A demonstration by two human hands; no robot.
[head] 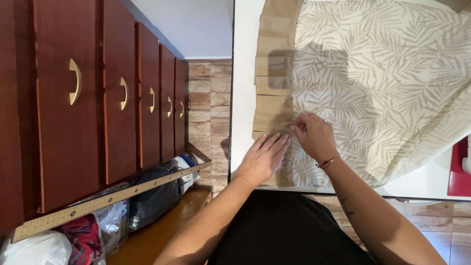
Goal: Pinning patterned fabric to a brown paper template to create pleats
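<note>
Leaf-print fabric [387, 83] lies spread over the white table [243, 88], its left edge lapped by a tan paper pattern strip [272, 73] w/ a row of pins down the join. Work in hand looks like pinning paper to cloth near the table's front edge.

Doing it well, as a judgement: paper should stay flat and square to the cloth edge while each pin goes in, so the flat hand needs to press close beside the pin spot, not well away. Pins look evenly spaced higher up; same rhythm suits here. Cloth hangs off the table's right side, so its weight could drag the join — worth watching.

Pose: left hand [262, 158] is flat, palm down, fingers together and stretched, resting on the paper strip; not gripping, just pressing. Right hand [314, 136] is just beside it, touching the cloth at the join, fingertips [297, 126] pinched together over a small spot; prob. a pin, but too small to tell. Red cord bracelet [327, 162] on that wrist. Both forearms come up from the bottom of the view, converging.

Off to the left: wooden ruler [108, 200] leaning by red-brown drawers [68, 98].
</note>
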